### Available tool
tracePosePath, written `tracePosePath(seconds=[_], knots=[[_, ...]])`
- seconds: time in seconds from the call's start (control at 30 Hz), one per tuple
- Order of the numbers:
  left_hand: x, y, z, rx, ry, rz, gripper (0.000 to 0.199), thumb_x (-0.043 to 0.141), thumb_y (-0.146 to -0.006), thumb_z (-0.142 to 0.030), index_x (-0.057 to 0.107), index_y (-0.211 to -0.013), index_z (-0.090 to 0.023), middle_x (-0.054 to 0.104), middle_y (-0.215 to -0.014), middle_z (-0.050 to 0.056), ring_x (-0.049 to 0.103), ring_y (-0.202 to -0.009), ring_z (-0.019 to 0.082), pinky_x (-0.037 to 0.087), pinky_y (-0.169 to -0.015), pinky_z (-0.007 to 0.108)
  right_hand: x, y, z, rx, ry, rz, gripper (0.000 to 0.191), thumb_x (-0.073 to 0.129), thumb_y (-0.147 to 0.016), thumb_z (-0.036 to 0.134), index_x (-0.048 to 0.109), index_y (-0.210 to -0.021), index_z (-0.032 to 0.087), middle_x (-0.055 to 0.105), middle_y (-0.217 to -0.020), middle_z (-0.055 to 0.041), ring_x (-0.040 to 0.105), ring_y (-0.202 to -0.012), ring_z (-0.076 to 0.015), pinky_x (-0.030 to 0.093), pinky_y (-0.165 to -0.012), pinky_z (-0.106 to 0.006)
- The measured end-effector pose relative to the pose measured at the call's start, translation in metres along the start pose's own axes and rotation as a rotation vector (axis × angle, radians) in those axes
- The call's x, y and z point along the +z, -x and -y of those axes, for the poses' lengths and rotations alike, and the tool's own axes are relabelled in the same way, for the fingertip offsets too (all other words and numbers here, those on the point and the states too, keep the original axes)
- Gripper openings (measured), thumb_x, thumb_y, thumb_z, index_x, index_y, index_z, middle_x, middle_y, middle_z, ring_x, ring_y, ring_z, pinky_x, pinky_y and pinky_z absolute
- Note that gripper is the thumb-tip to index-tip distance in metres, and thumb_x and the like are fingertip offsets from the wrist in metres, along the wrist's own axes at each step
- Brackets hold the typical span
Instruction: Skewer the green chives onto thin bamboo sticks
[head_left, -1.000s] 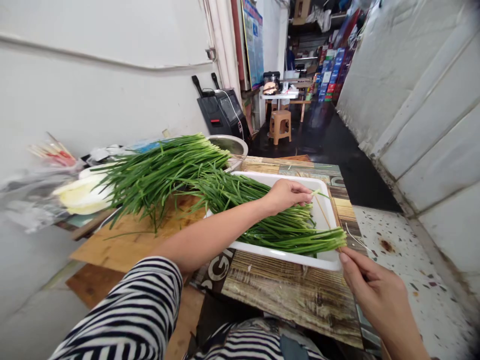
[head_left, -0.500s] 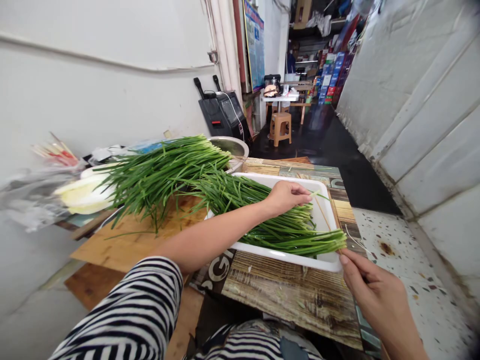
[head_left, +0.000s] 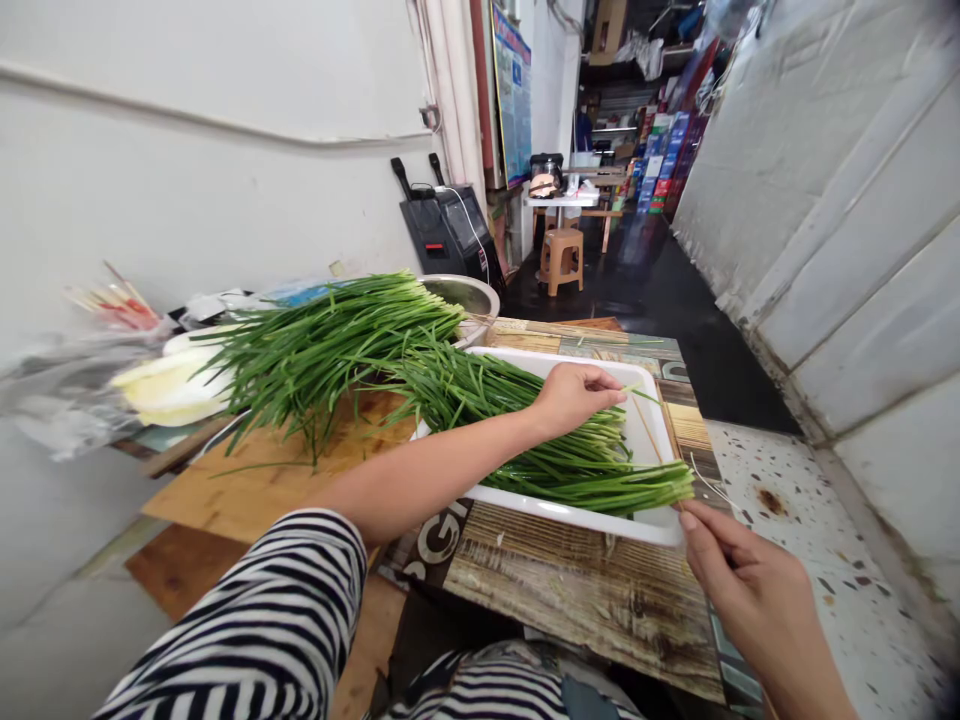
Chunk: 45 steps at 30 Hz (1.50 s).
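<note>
Green garlic chives (head_left: 585, 485) lie in a white plastic tray (head_left: 555, 507), their pale cut ends reaching over its right rim. My left hand (head_left: 574, 395) is above the tray, thumb and fingers pinched on one end of a thin straw-coloured strand (head_left: 645, 425). That strand slants down to the right and passes behind the chive ends. Just past the tray's near right corner, my right hand (head_left: 750, 570) pinches what looks like its other end; the fingertips partly hide it. A short green blade sticks out by my left fingertips.
A larger heap of chives (head_left: 337, 340) rests at the left, in front of a metal bowl (head_left: 472, 295). Pale cabbage leaves (head_left: 172, 390) and plastic bags (head_left: 67, 390) are farther left. A wooden board (head_left: 262, 490) lies beside the wood-patterned table (head_left: 585, 600). A stool (head_left: 561, 262) stands beyond.
Almost nothing differs. Both hands keep their pinch in the same places, and the whole view has shifted very slightly.
</note>
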<state>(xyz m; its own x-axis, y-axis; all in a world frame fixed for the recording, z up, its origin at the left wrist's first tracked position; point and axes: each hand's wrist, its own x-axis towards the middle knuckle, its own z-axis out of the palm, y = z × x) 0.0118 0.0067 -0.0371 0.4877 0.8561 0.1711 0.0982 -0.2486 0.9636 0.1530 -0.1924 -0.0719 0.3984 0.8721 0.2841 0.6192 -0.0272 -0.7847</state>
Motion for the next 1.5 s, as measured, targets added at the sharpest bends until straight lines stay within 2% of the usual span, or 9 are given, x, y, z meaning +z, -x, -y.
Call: tracePosePath(seconds=[0.2, 0.4, 0.8, 1.03, 1.2, 1.23, 1.37, 1.47, 1.5], knots=[[0.001, 0.0, 0.0, -0.084, 0.065, 0.026, 0.014, 0.073, -0.068, -0.021, 0.071, -0.076, -0.01, 0.062, -0.058, -0.001, 0.052, -0.053, 0.006, 0.042, -0.058, 0.021, 0.0, 0.001, -0.003, -0.01, 0.003, -0.001, 0.042, 0.057, -0.079, 0.049, 0.075, -0.095, 0.015, 0.069, -0.062, -0.0046, 0.061, -0.05, -0.0125, 0.052, -0.053, -0.019], [0.001, -0.001, 0.001, -0.073, 0.091, 0.029, 0.014, 0.072, -0.069, -0.022, 0.071, -0.075, -0.01, 0.063, -0.058, -0.001, 0.054, -0.054, 0.007, 0.043, -0.058, 0.021, 0.0, 0.001, -0.003, -0.021, 0.021, -0.018, 0.04, 0.057, -0.079, 0.049, 0.075, -0.093, 0.016, 0.072, -0.07, -0.0061, 0.064, -0.054, -0.0141, 0.055, -0.061, -0.022], [0.001, 0.001, -0.002, -0.068, 0.051, 0.034, 0.02, 0.075, -0.066, -0.023, 0.075, -0.081, -0.009, 0.07, -0.069, 0.004, 0.059, -0.06, 0.009, 0.048, -0.065, 0.023, 0.002, 0.002, -0.001, -0.024, 0.013, -0.023, 0.042, 0.056, -0.081, 0.049, 0.074, -0.093, 0.013, 0.069, -0.065, -0.0063, 0.064, -0.056, -0.015, 0.054, -0.056, -0.021], [0.003, 0.008, -0.003, -0.018, 0.015, 0.145, 0.022, 0.074, -0.068, -0.025, 0.076, -0.084, -0.01, 0.074, -0.078, 0.007, 0.065, -0.069, 0.012, 0.051, -0.072, 0.024, 0.003, -0.001, -0.004, -0.011, 0.004, -0.032, 0.04, 0.056, -0.081, 0.048, 0.075, -0.094, 0.015, 0.074, -0.081, -0.0082, 0.068, -0.066, -0.0168, 0.055, -0.061, -0.022], [-0.001, 0.011, -0.024, 0.131, -0.171, 0.602, 0.02, 0.067, -0.077, -0.028, 0.077, -0.087, -0.015, 0.075, -0.089, 0.005, 0.067, -0.082, 0.013, 0.049, -0.079, 0.021, 0.003, -0.008, -0.001, 0.006, 0.002, -0.059, 0.041, 0.056, -0.082, 0.048, 0.074, -0.096, 0.015, 0.074, -0.08, -0.0076, 0.068, -0.067, -0.0176, 0.055, -0.06, -0.024], [-0.004, 0.008, -0.026, 0.153, -0.223, 0.614, 0.02, 0.063, -0.08, -0.029, 0.076, -0.088, -0.015, 0.075, -0.09, 0.005, 0.067, -0.083, 0.013, 0.048, -0.079, 0.021, 0.002, -0.008, 0.0, 0.001, 0.003, -0.063, 0.04, 0.056, -0.081, 0.048, 0.074, -0.096, 0.016, 0.074, -0.081, -0.0074, 0.068, -0.068, -0.0181, 0.055, -0.061, -0.024], [-0.017, -0.006, -0.017, 0.227, -0.543, 0.417, 0.016, 0.062, -0.08, -0.023, 0.076, -0.081, -0.015, 0.074, -0.082, 0.005, 0.064, -0.075, 0.014, 0.044, -0.071, 0.022, 0.0, -0.003, -0.002, -0.036, 0.03, -0.044, 0.037, 0.057, -0.081, 0.048, 0.075, -0.094, 0.018, 0.074, -0.083, -0.0071, 0.07, -0.071, -0.0192, 0.056, -0.065, -0.025], [-0.021, -0.011, 0.0, 0.231, -0.803, 0.495, 0.003, 0.072, -0.065, -0.015, 0.073, -0.064, -0.017, 0.07, -0.071, 0.004, 0.061, -0.073, 0.017, 0.04, -0.069, 0.025, 0.0, 0.002, -0.005, -0.032, 0.052, -0.041, 0.037, 0.056, -0.081, 0.048, 0.075, -0.094, 0.018, 0.074, -0.085, -0.0071, 0.07, -0.073, -0.0198, 0.057, -0.066, -0.026], [-0.021, -0.011, 0.004, 0.213, -0.855, 0.508, 0.008, 0.074, -0.06, -0.011, 0.071, -0.058, -0.018, 0.068, -0.066, 0.004, 0.06, -0.072, 0.018, 0.039, -0.069, 0.026, 0.0, 0.004, -0.006, -0.029, 0.055, -0.042, 0.038, 0.056, -0.081, 0.048, 0.075, -0.095, 0.018, 0.074, -0.085, -0.0071, 0.07, -0.072, -0.0198, 0.057, -0.066, -0.026]])
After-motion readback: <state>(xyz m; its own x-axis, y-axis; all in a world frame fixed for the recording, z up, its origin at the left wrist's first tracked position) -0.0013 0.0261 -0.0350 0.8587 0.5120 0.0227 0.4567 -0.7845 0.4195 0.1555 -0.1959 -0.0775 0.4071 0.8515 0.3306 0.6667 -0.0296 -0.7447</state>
